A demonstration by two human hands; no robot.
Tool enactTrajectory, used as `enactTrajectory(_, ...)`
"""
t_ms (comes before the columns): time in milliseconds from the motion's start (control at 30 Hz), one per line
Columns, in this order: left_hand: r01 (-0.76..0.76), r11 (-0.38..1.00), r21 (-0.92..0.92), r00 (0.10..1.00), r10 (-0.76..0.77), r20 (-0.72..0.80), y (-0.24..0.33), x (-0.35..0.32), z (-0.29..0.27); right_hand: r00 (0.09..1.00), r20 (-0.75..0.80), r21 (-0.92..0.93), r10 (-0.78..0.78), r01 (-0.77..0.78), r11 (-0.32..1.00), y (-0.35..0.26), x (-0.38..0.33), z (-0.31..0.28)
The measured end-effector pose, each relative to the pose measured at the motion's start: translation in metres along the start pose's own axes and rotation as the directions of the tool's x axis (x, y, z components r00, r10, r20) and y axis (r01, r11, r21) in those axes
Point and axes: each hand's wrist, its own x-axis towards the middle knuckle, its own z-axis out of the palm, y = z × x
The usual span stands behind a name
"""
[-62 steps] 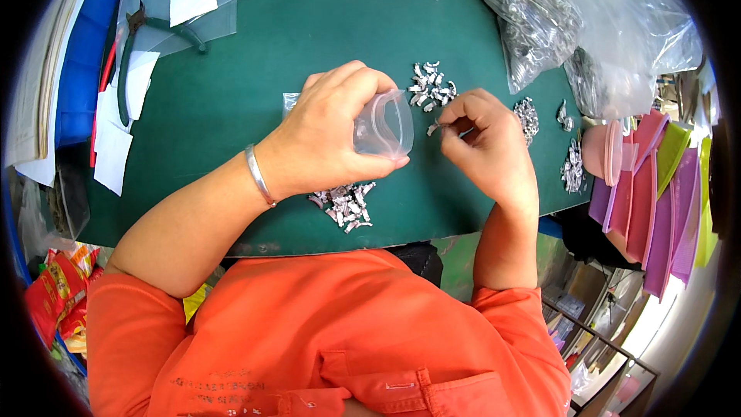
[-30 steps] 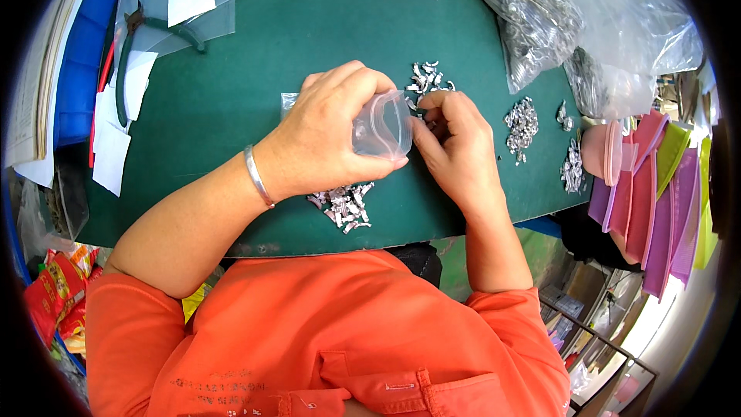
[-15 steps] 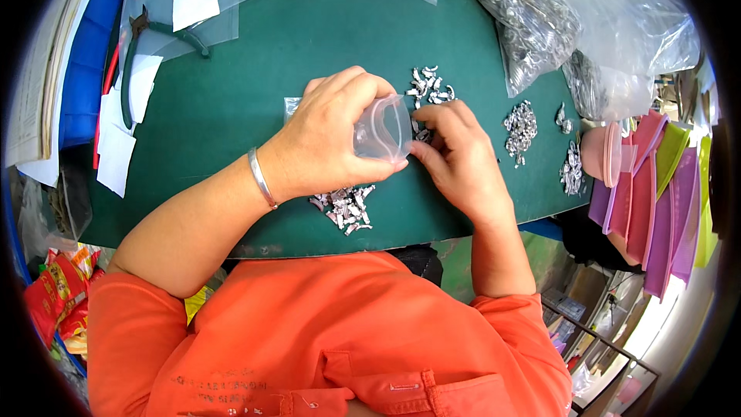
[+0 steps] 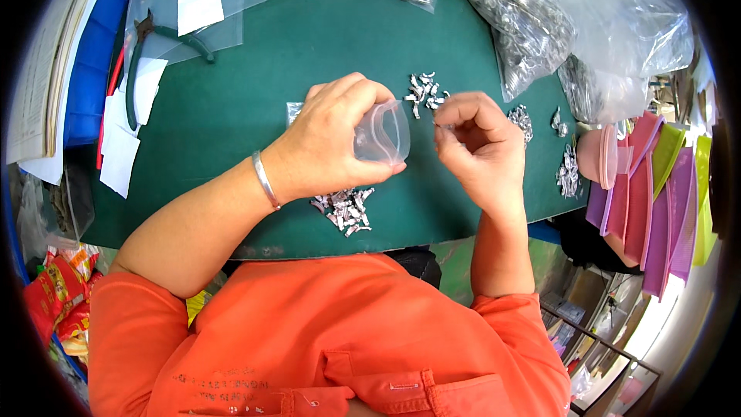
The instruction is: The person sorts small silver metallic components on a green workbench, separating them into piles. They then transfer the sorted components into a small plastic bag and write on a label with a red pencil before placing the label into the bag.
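Cup [image 4: 380,133], clear, probably light and bendy, best held round its sides, tilts over the table [image 4: 340,42], wrapped by the left hand [image 4: 332,130]; whether the right hand [image 4: 485,147] pinches anything, I cannot tell.

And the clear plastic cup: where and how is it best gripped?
Probably around its outer wall, from the left: the clear plastic cup is tipped sideways, its open mouth facing right toward the right hand, so that side is best kept free. The left hand holds it this way, thumb on the near side.
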Motion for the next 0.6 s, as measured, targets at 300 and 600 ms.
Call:
enactTrajectory(300, 0.005, 1.0, -0.021, 1.0, -0.005, 0.01, -0.001, 0.0, 0.0, 0.99, 0.023, -0.488, -0.136, 0.13, 0.863, 0.014, 0.013, -0.017)
enactTrajectory(600, 0.026, 1.0, -0.008, 0.999, -0.026, 0.021, 0.0, 0.0, -0.001, 0.997, -0.062, -0.494, -0.051, 0.013, 0.869, 0.024, -0.006, -0.035)
